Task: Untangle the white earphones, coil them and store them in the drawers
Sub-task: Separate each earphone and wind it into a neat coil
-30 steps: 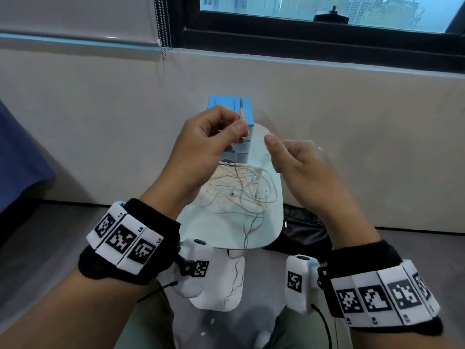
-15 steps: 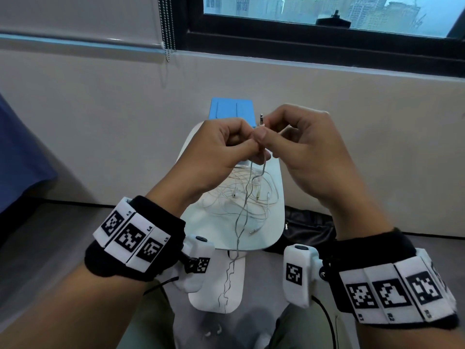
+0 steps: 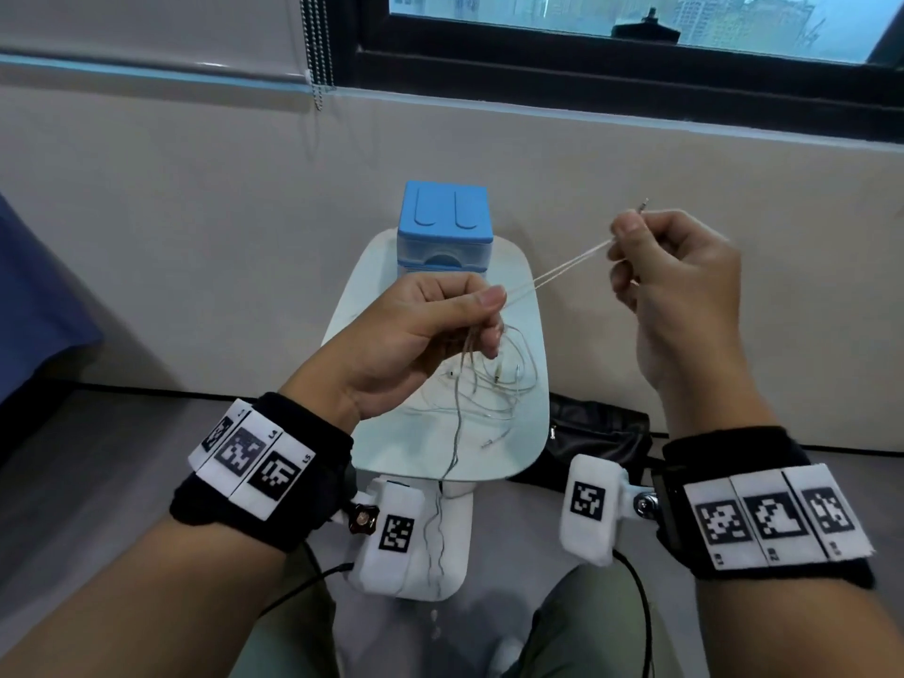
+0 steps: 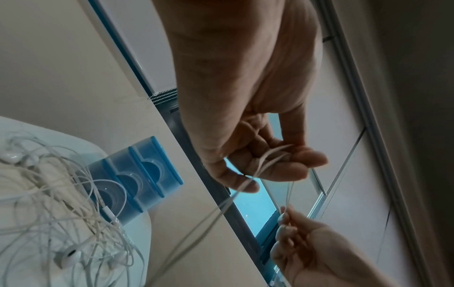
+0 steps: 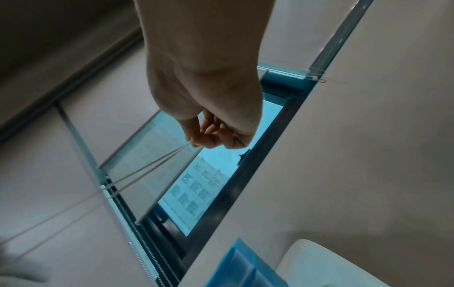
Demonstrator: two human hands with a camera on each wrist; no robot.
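Observation:
A white earphone cable (image 3: 557,269) stretches taut in two strands between my hands above the small table. My right hand (image 3: 631,247) pinches its plug end, the metal jack (image 3: 644,206) poking up past the fingers. My left hand (image 3: 482,310) pinches the same cable lower down, and the rest hangs from it past the table's front edge. A tangle of more white earphones (image 3: 489,384) lies on the white table (image 3: 518,447). The left wrist view shows earbuds (image 4: 67,257) in that pile. The blue drawer unit (image 3: 444,227) stands at the table's far end, drawers closed.
A black bag (image 3: 597,442) lies on the floor right of the table. The beige wall and a dark window frame (image 3: 587,71) rise behind. A bead chain (image 3: 315,46) hangs from the blind at upper left. My knees sit below the table.
My hands were together at the plug; the right hand has pulled away up and right with the plug end, and the left has dropped lower, drawing the cable taut between them.

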